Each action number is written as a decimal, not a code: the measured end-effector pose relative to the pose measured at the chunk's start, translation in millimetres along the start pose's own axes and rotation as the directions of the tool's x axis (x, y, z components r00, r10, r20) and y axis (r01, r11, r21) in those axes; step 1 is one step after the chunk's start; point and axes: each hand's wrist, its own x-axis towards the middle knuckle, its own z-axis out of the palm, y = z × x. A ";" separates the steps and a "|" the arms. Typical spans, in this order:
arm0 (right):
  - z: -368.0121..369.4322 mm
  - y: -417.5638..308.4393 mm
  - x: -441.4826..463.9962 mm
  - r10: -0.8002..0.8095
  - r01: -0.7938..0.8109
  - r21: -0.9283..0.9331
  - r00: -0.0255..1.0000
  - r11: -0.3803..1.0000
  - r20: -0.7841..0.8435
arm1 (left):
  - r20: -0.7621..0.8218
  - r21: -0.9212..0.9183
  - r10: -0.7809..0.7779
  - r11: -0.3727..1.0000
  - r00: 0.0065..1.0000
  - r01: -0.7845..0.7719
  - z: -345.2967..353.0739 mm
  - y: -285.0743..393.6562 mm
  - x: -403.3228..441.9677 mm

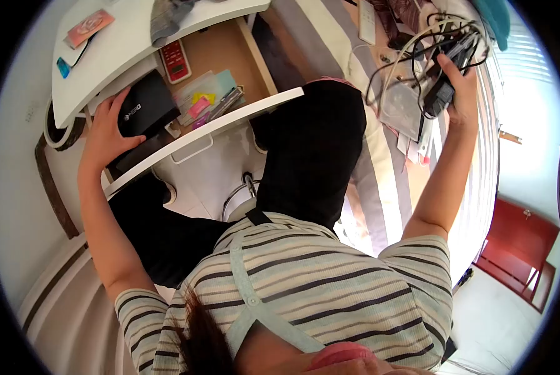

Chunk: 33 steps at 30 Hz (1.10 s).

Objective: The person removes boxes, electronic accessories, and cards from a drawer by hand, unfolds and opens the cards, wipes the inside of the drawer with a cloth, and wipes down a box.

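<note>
My left hand (109, 132) spans the left end of a black box (147, 104) with light lettering, its thumb at the near edge and its fingers at the far side. The box sits in the left part of an open white drawer (230, 119). Out to the right, over the striped bedding, my right hand (460, 90) is closed around a black power adapter (441, 97). A tangle of black and white cables (442, 37) hangs around that hand.
A red calculator-like device (175, 62) and several small colourful items lie in the drawer. On the white desk (124, 44) are a phone (79, 51) and a grey cloth (169, 19). A white remote (367, 22) and a clear pouch (402, 109) rest on the striped bedding (380, 181).
</note>
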 end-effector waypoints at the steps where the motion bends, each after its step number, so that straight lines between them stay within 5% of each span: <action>1: -13.4 2.1 -1.9 0.040 -0.040 -0.098 0.999 0.994 0.000 | -0.005 0.005 0.007 1.000 1.000 -0.007 -2.4 3.2 -2.5; 3: -32.9 13.8 -14.3 0.067 -0.057 -0.308 0.998 0.950 0.022 | -0.048 0.039 -0.038 0.998 0.998 0.040 -5.7 11.0 -5.9; 5: -45.0 39.4 -20.5 0.055 -0.027 -0.327 0.996 0.945 0.076 | -0.092 0.064 -0.016 0.998 0.996 0.022 -9.4 10.0 -6.8; 6: -53.0 64.1 -16.4 0.034 0.003 -0.414 0.996 0.910 0.084 | -0.121 -0.040 0.006 0.999 0.993 -0.011 -13.0 10.6 -7.5; 8: -67.0 110.2 -15.4 0.140 -0.126 -0.558 0.990 0.820 -0.018 | -0.166 -0.164 0.030 0.985 0.986 -0.057 -16.0 16.9 -10.5; 10: -71.4 140.2 -15.9 0.126 -0.130 -0.632 0.991 0.764 -0.051 | -0.164 -0.141 0.043 0.988 0.986 -0.067 -9.0 10.7 -7.9; 12: -67.1 169.0 -9.4 0.113 -0.175 -0.805 0.985 0.568 -0.134 | -0.175 -0.055 0.076 0.995 0.982 -0.087 0.7 3.6 -10.6; 13: -82.5 207.2 -7.0 -0.048 -0.075 -0.801 0.990 0.593 -0.129 | -0.177 -0.001 0.054 0.999 0.983 -0.055 3.0 4.3 -8.1; 15: -55.6 158.1 -10.1 0.073 -0.054 -0.724 0.997 0.687 -0.005 | -0.216 0.003 0.055 0.998 0.975 -0.056 0.9 3.3 -21.3; 17: -59.5 168.3 -2.6 0.011 0.077 -0.697 0.993 0.712 0.121 | -0.240 0.058 0.053 0.998 0.969 -0.040 -6.0 5.4 -25.7; 22: -71.9 152.5 -10.4 0.096 -0.076 -0.789 0.995 0.609 -0.022 | -0.183 0.141 0.079 0.988 0.980 -0.054 12.4 4.7 -13.0; 24: -61.1 130.0 -12.7 -0.160 0.083 -0.911 0.987 0.405 0.019 | -0.221 0.179 0.073 0.983 0.973 -0.033 21.8 2.7 -8.6; 25: -48.8 115.7 -12.2 -0.163 0.093 -0.912 0.986 0.400 0.029 | -0.224 0.173 0.064 0.985 0.972 -0.025 23.6 2.9 -6.3; 27: -15.6 82.0 -17.8 -0.481 0.361 -0.873 0.859 0.329 0.174 | -0.234 0.244 0.121 0.968 0.965 -0.062 24.7 1.6 -3.5; 31: 96.1 18.7 -38.9 -0.459 0.533 -0.545 0.843 0.647 0.281 | -0.235 0.221 0.085 0.975 0.968 -0.032 24.3 -5.3 -7.7; 33: 153.7 9.5 -38.4 -0.330 0.507 -0.303 0.813 0.807 0.480 | -0.199 0.241 0.018 0.970 0.980 0.031 24.6 -5.5 -8.6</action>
